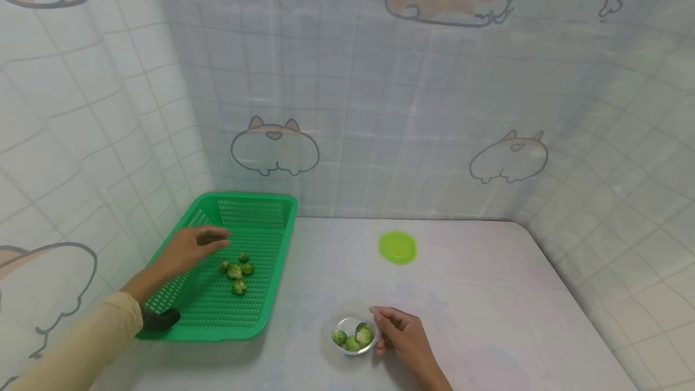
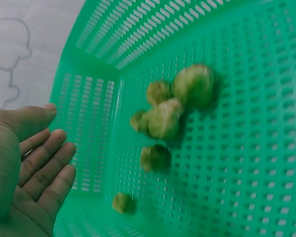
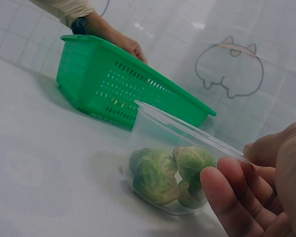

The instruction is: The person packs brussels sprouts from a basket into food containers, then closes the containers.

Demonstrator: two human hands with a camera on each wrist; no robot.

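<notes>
Above the green plastic basket [image 1: 281, 276] my left hand [image 1: 187, 251] hangs with relaxed fingers and holds nothing. Several small Brussels sprouts [image 1: 234, 271] lie loosely together on the basket floor, apart from that hand; the left wrist view shows them too, slightly blurred. On the table to the right of the basket stands a clear plastic cup [image 3: 160, 128]. My right hand [image 1: 406, 338] pinches its rim between thumb and fingers. Inside the cup sit several Brussels sprouts [image 3: 155, 175], seen through its wall.
A lime-green round lid [image 1: 398, 248] lies flat on the white table [image 1: 478, 294], behind the cup. Tile-patterned sheets [image 1: 353, 107] with cartoon drawings stand at the back and both sides. The basket is close to the left sheet.
</notes>
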